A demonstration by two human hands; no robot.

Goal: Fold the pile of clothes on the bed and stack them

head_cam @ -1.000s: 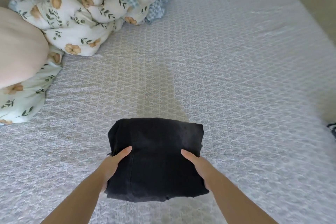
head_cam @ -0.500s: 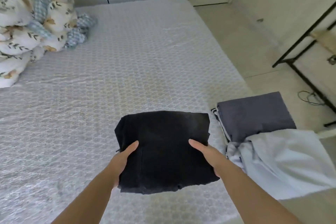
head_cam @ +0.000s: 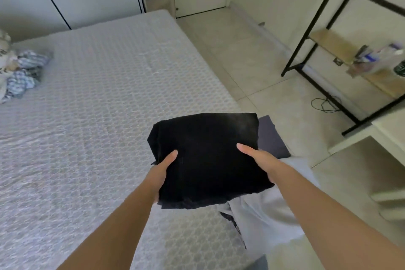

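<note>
left hand [head_cam: 161,174]: grips the left edge of the folded black garment [head_cam: 208,158], thumb on top, fingers hidden under it.
right hand [head_cam: 260,160]: grips the right edge the same way.
garment: held in the air at frame centre, long axis left to right.
stack [head_cam: 274,138]: dark grey fold showing just right of and below the garment; right hand nearer.
hidden: most of the stack; pale cloth [head_cam: 269,215] at lower right, folded or not i cannot tell.
bed [head_cam: 87,116]: fills the left.

Both hands [head_cam: 161,173] [head_cam: 260,160] outstretched, thumbs up
</note>
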